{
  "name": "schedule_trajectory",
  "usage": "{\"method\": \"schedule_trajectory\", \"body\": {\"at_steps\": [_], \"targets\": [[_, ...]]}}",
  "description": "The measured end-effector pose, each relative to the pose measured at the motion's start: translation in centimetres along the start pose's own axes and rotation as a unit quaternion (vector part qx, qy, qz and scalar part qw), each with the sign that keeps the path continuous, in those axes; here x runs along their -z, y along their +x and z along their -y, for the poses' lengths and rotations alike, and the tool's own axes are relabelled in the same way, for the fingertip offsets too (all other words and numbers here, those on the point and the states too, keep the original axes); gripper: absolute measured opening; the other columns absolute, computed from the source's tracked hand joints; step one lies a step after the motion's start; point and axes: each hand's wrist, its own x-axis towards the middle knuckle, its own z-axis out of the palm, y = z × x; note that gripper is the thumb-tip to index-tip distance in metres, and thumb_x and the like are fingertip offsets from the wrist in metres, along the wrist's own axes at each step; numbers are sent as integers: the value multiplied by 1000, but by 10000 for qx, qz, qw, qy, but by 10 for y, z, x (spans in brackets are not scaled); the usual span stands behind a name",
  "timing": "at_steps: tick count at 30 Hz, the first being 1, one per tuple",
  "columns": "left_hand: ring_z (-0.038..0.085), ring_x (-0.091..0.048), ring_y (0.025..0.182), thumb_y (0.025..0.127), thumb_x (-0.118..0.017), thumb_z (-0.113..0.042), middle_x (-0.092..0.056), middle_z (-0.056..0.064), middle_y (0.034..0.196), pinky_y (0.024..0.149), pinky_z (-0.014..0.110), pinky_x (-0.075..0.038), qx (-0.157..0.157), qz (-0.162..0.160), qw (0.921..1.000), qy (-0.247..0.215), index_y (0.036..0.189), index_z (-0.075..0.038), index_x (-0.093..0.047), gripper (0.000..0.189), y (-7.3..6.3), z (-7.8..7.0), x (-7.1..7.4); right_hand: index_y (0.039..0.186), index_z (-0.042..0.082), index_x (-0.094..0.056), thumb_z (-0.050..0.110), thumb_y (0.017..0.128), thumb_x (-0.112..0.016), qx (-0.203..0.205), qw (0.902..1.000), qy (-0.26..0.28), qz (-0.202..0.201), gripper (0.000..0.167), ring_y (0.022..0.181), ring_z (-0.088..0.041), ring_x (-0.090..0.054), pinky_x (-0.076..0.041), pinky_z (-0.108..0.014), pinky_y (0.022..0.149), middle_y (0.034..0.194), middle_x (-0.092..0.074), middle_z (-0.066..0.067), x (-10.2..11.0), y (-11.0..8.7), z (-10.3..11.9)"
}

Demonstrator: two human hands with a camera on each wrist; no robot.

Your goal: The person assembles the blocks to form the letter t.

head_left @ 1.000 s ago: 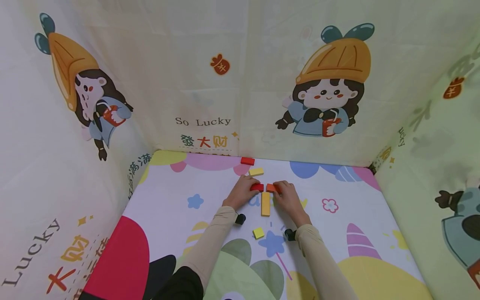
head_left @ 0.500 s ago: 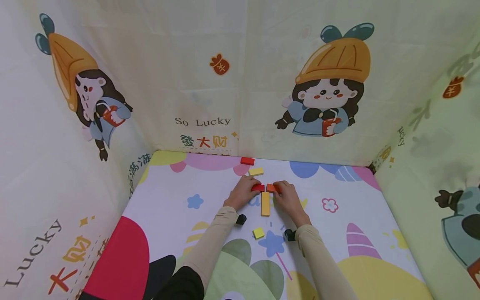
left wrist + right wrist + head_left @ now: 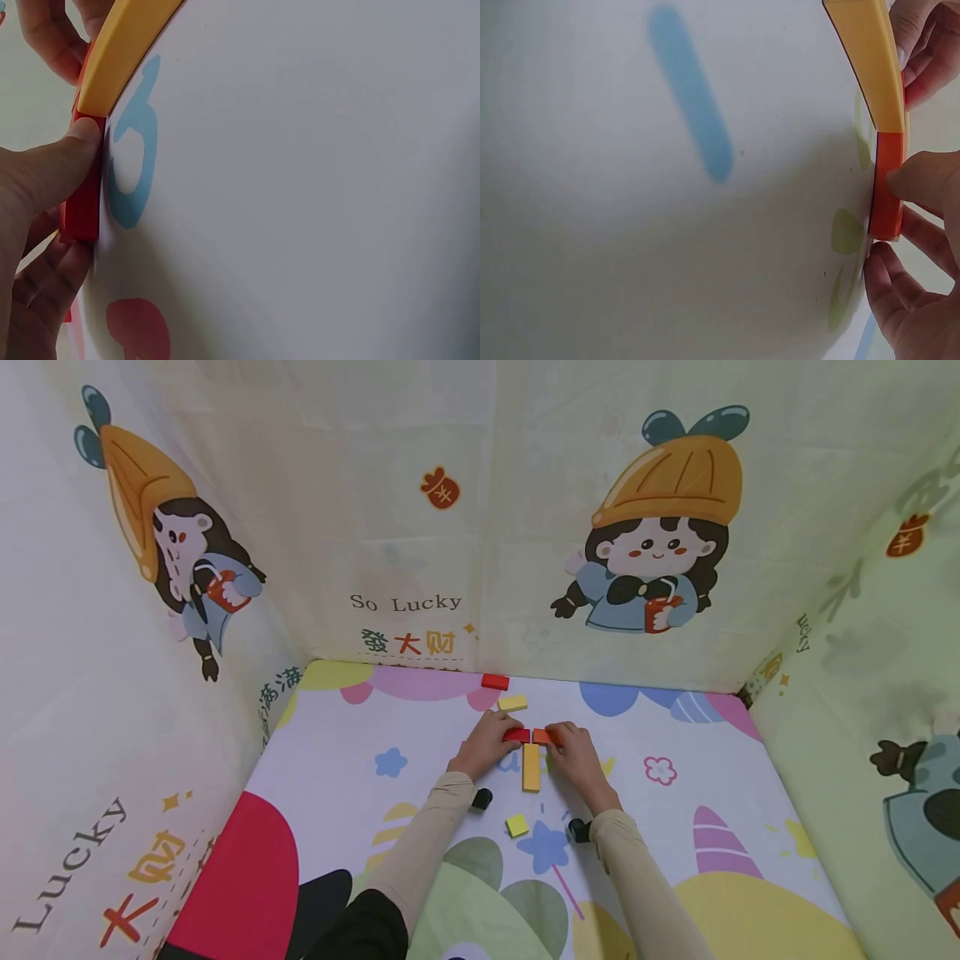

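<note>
My left hand [image 3: 486, 747] pinches a red block [image 3: 517, 736] lying on the mat. In the left wrist view the thumb presses the near side of that red block [image 3: 84, 202], and fingers curl behind its outer end. Opposite, my right hand [image 3: 579, 760] pinches an orange block [image 3: 542, 737] between thumb and fingers; the right wrist view shows this orange block [image 3: 886, 195] close up. The two blocks lie end to end, a thin gap between them in the head view. A longer yellow-orange block [image 3: 531, 768] points towards me from where they meet, forming a T.
Beyond the hands lie a pale yellow block [image 3: 513, 702] and another red block [image 3: 495, 682] near the back wall. A small yellow block [image 3: 517, 826] sits between the forearms. Printed cloth walls [image 3: 525, 568] enclose the patterned mat [image 3: 420, 727] at the back and sides.
My left hand has slid the red block slightly right, narrowing the gap to the orange block. The right hand has stayed almost still.
</note>
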Motion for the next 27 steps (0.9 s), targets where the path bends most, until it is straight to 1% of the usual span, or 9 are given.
{"method": "schedule_trajectory", "body": {"at_steps": [6, 13, 22, 27], "targets": [[17, -52, 117, 98, -74, -31, -65, 1, 126, 99, 30, -53, -10, -43, 9999, -101, 137, -22, -69, 40, -1, 0, 0, 136, 8, -65, 16, 100, -69, -18, 10000, -25, 31, 37, 126, -39, -53, -49, -52, 110, 140, -64, -16, -1, 0, 0], [16, -51, 116, 98, -74, -32, -64, -1, 125, 97, 28, -53, 28, -28, 9999, -118, 136, -23, -69, 40, 0, 1, -1, 136, 7, -65, 16, 100, -68, 53, 9999, -33, 97, 38, 127, -39, -52, -49, -52, 110, 141, -63, -16, 0, -1, 0], [18, -51, 118, 98, -74, -32, -64, 1, 129, 100, 31, -52, 62, 33, 9999, -134, 137, -23, -69, 41, 0, 2, -1, 137, 10, -65, 17, 101, -69, 70, 9999, 29, 143, 37, 128, -39, -51, -48, -53, 111, 140, -64, -14, -2, -1, -1], [18, -51, 118, 98, -74, -32, -64, 1, 128, 100, 31, -52, 46, 43, 9999, -137, 137, -22, -69, 41, 0, 2, -1, 137, 10, -65, 18, 100, -69, 88, 9999, 50, 117, 37, 128, -40, -51, -48, -54, 111, 140, -64, -15, -3, -2, -1]]}}
